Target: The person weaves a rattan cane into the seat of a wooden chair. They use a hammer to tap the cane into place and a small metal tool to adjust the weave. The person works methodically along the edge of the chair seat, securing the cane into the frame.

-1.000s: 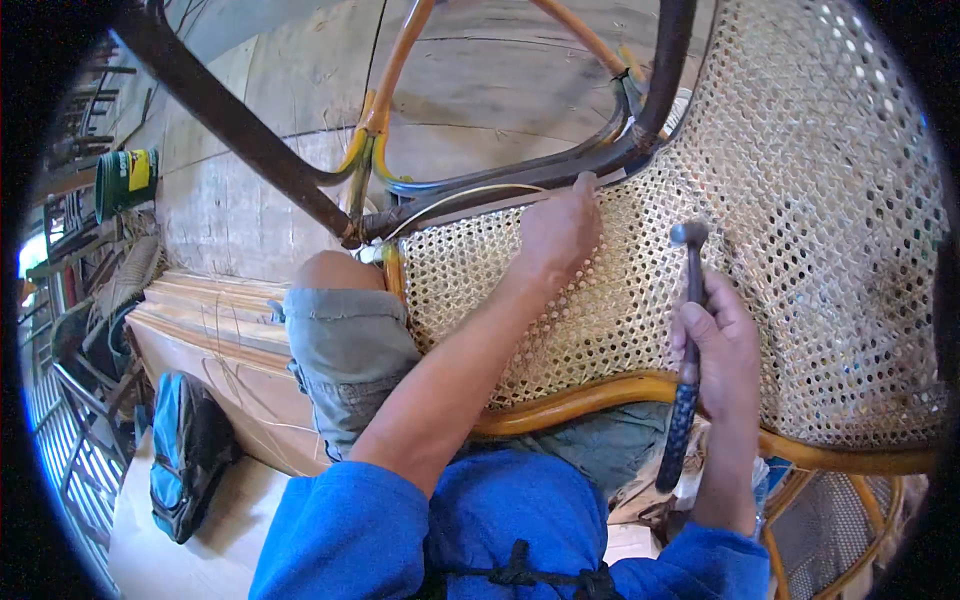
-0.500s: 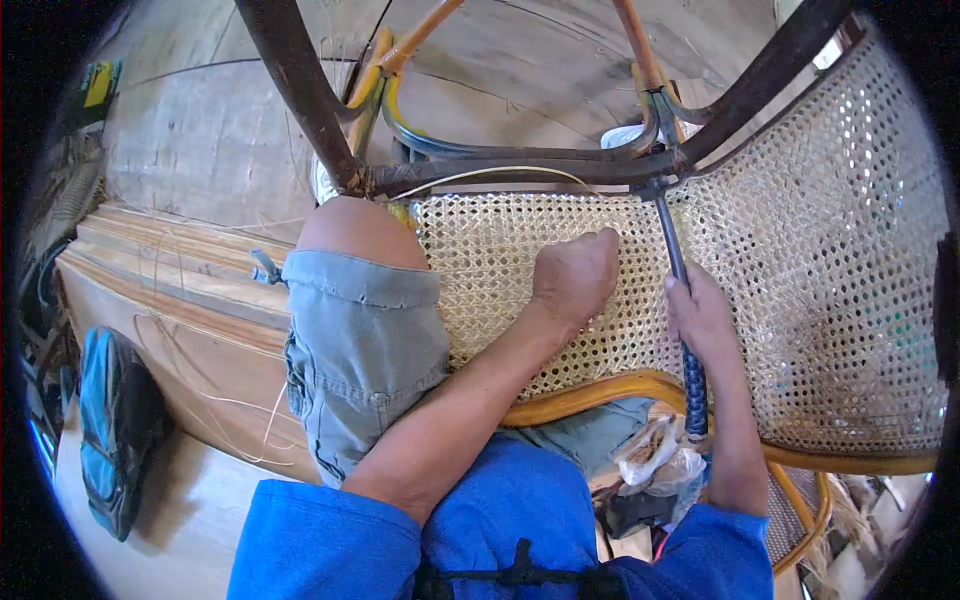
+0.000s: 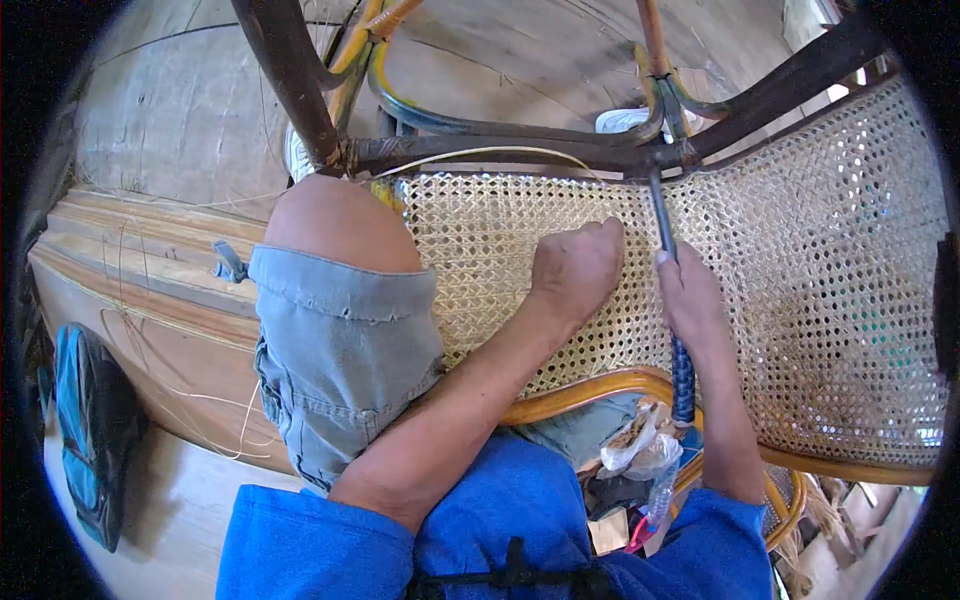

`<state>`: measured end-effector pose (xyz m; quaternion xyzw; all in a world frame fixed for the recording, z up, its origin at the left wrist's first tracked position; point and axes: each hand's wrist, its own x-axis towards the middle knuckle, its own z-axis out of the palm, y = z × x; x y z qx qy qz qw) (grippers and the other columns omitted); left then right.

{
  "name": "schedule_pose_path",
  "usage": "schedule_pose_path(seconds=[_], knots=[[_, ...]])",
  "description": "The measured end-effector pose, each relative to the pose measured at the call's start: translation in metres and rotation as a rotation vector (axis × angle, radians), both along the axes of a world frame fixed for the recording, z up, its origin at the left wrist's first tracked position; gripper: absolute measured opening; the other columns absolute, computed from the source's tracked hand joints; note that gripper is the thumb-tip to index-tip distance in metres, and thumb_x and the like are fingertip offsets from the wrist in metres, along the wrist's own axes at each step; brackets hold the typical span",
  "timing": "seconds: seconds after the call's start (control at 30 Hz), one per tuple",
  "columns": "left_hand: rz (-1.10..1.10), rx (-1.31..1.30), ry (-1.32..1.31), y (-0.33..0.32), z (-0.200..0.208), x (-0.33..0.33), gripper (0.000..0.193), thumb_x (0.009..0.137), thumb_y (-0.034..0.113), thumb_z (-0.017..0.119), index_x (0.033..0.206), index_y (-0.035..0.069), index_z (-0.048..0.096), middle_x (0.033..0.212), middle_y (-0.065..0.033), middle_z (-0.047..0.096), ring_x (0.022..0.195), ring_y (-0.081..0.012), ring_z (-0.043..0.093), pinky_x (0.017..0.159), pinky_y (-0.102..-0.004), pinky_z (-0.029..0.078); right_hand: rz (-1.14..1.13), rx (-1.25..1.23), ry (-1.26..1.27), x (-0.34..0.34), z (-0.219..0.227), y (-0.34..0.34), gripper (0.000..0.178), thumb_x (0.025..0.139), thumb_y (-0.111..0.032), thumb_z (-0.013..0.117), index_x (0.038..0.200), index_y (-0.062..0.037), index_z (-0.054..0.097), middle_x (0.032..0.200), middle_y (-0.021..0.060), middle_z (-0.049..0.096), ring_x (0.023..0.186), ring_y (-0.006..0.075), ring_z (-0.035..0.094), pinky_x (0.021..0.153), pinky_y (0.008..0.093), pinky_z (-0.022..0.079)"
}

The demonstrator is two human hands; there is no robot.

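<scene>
Woven cane webbing (image 3: pixel 470 250) covers the seat of a rattan chair lying across my lap. My left hand (image 3: pixel 578 262) is a closed fist resting over the webbing; what it holds, if anything, is hidden. My right hand (image 3: pixel 692 290) grips a hammer (image 3: pixel 663 215) by its dark handle, thumb along the shaft. The hammer's far end is up against the dark chair rail (image 3: pixel 520 155), near a corner joint, its head hard to make out there. A pale cane strip (image 3: pixel 470 152) curves along that rail.
Dark chair legs (image 3: pixel 285 70) slant up at the far side. More webbing (image 3: pixel 830 270) rises on the right. Stacked boards (image 3: pixel 160 270) and a teal-and-black bag (image 3: pixel 85 430) lie at left. Plastic bags (image 3: pixel 645 455) and scraps sit below the curved rattan edge (image 3: pixel 590 388).
The hammer's head has moved up onto the dark rail, with my right hand slightly higher. My left fist keeps its place on the webbing. The whole view has shifted a little.
</scene>
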<state>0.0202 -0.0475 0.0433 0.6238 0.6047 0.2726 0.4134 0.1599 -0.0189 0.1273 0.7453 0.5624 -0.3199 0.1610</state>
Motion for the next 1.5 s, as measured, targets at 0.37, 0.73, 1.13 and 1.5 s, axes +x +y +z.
schedule_pose_path(seconds=[0.37,0.73,1.13,1.5], knots=[[0.042,-0.065,0.082,0.007,-0.007,0.008,0.013,0.083,0.015,0.05,0.078,0.006,0.057,0.067,-0.0149,0.061,0.06,-0.0324,0.063,0.054,-0.0426,0.05,-0.04,0.185,0.127,0.004,0.01,-0.014,0.027,0.093,-0.027,0.047,0.095,-0.0014,0.055,0.066,0.017,0.056,0.062,0.0318,0.058,0.059,0.0407,0.044],[-0.003,-0.05,0.165,0.068,-0.032,0.029,0.018,0.085,0.024,0.054,0.09,0.01,0.063,0.087,-0.0151,0.062,0.08,-0.0341,0.062,0.069,-0.0451,0.048,-0.394,0.277,0.282,0.027,-0.003,-0.066,0.026,0.093,-0.027,0.048,0.094,-0.0024,0.056,0.062,0.0108,0.053,0.056,0.021,0.053,0.055,0.0358,0.043],[-0.102,-0.216,0.147,0.076,-0.026,0.029,0.024,0.084,0.027,0.056,0.098,0.01,0.066,0.096,-0.0143,0.065,0.089,-0.0341,0.061,0.076,-0.042,0.047,-0.484,0.275,0.42,0.03,0.001,-0.065,0.02,0.09,-0.023,0.052,0.091,-0.0031,0.053,0.063,0.0149,0.052,0.056,0.0265,0.054,0.054,0.0391,0.042],[-0.131,-0.127,0.136,0.078,-0.029,0.03,0.021,0.085,0.026,0.054,0.094,0.01,0.064,0.089,-0.0147,0.065,0.084,-0.0348,0.062,0.072,-0.0445,0.048,-0.426,0.337,0.402,0.031,0.001,-0.066,0.024,0.09,-0.028,0.052,0.097,-0.0049,0.054,0.067,0.017,0.056,0.061,0.0343,0.058,0.056,0.0431,0.043]])
